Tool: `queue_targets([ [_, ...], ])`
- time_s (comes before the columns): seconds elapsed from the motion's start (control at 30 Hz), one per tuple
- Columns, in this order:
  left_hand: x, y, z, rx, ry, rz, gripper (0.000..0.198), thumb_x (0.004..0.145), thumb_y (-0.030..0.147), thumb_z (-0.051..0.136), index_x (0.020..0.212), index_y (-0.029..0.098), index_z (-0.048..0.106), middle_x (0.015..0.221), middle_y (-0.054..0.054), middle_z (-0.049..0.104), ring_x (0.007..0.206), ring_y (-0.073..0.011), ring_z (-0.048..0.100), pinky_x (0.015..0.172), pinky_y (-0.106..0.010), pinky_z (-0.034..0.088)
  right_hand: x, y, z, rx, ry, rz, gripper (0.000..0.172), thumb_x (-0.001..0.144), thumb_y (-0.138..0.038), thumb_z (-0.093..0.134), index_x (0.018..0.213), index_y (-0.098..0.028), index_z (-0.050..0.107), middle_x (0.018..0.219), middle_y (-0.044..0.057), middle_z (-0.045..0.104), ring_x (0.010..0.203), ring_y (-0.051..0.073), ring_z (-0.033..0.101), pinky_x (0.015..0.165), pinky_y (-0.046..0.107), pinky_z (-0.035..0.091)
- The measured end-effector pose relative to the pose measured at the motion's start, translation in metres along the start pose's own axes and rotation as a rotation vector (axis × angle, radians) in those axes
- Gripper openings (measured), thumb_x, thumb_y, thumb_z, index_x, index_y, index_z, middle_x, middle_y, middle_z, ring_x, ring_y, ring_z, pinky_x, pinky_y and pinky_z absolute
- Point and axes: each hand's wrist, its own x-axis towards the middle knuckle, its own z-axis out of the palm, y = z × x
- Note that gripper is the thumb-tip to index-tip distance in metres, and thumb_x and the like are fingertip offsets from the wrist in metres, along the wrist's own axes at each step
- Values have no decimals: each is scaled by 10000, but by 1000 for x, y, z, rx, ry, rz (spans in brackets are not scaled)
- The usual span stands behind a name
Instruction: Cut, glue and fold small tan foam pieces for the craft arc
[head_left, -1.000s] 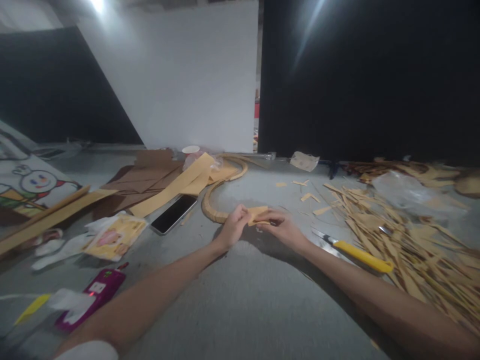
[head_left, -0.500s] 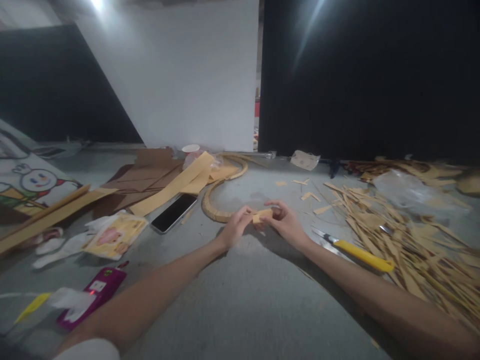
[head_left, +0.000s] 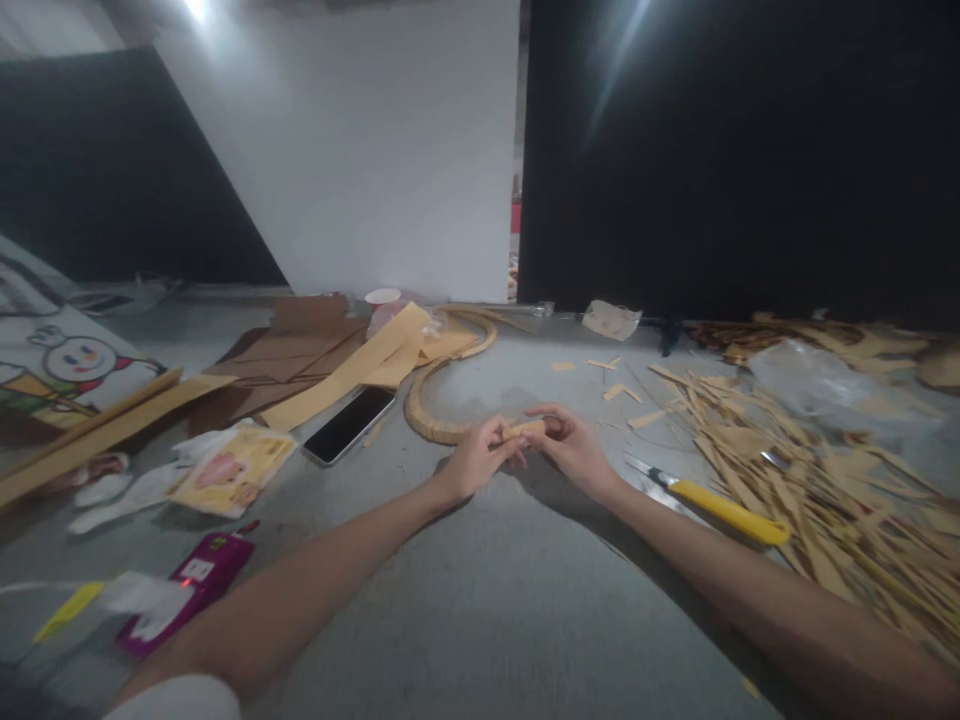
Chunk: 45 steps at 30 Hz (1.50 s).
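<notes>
dark panels (head_left: 739, 160) and a white board (head_left: 360, 150) stand behind a grey surface (head_left: 450, 610) that fills the lower view. a loose heap of thin strips (head_left: 795, 480) spreads over its right side, and flat brown sheets (head_left: 289, 350) lie at the back left, wide tan strips (head_left: 349, 370) beside and partly over them. a curved band (head_left: 426, 405) winds from the back toward the middle, its near end running to the left hand (head_left: 474, 458); whether it is gripped there i cannot tell. a yellow-handled knife (head_left: 727, 512) rests just beyond the right forearm, a purple power strip (head_left: 214, 560) near the left one, and a phone (head_left: 350, 425) left of the band. the left hand and the right hand (head_left: 577, 455) pinch opposite ends of a small tan piece (head_left: 523, 429), held between them at the middle.
</notes>
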Motion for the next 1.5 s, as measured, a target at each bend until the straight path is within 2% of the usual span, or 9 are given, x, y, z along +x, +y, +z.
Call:
queue_targets([
  [0.23,2,-8,-1,-23,-14,-6,541,955,730,669,865,225,500,730,-47,766,647,-183,716,647,-282,520,-1,0,-1,-53,-21,1,473,859,-575,831,1155,-234,695,836,27,781,744,193,722,690,311,544],
  [0.47,2,-12,-2,10,-9,-16,530,993,734,607,896,220,528,744,-63,781,671,-196,727,673,-291,515,-3,-4,2,-107,55,9,497,822,-620,845,1108,-229,734,835,44,785,744,199,715,716,328,567],
  [0.57,2,-11,-2,-9,4,-17,539,985,745,609,887,222,525,754,-62,782,673,-195,727,680,-293,515,-2,-8,2,-159,53,29,504,805,-678,828,951,-200,768,818,74,779,710,202,694,665,322,547],
  [0.67,2,-8,-2,-17,10,-12,528,994,731,608,889,220,526,753,-58,781,664,-188,713,676,-290,508,-2,-11,1,-229,53,51,545,813,-731,786,767,-189,748,698,67,725,618,186,635,578,303,492],
  [0.77,2,-8,-2,-1,1,-9,524,1004,725,593,905,212,553,754,-61,780,654,-185,706,671,-291,511,-2,-10,1,-270,92,53,563,818,-745,769,700,-197,721,649,59,701,572,173,599,534,290,451],
  [1.03,2,-11,-3,33,-21,-37,590,990,716,620,1122,147,704,870,-103,804,712,-202,729,704,-307,546,-5,-10,1,-309,122,36,563,826,-735,764,696,-188,725,623,61,683,560,179,596,512,289,421],
  [1.23,2,-9,-2,144,21,-44,603,1002,737,567,974,155,722,764,-75,765,621,-178,664,626,-287,479,-7,-10,2,-368,175,-40,448,881,-640,748,796,-203,797,681,58,726,609,191,623,580,301,458],
  [1.33,2,-9,-1,172,60,-39,611,1004,749,539,905,167,697,699,-53,723,575,-163,611,586,-279,438,-6,-8,2,-380,146,-37,457,893,-643,738,776,-202,772,674,47,708,609,182,608,583,295,450],
  [1.5,1,-9,-2,195,71,-28,561,1008,716,550,848,189,653,655,-23,675,564,-153,582,554,-264,394,-4,-7,3,-323,-30,-2,463,875,-651,766,806,-194,765,764,60,742,675,188,632,630,297,482],
])
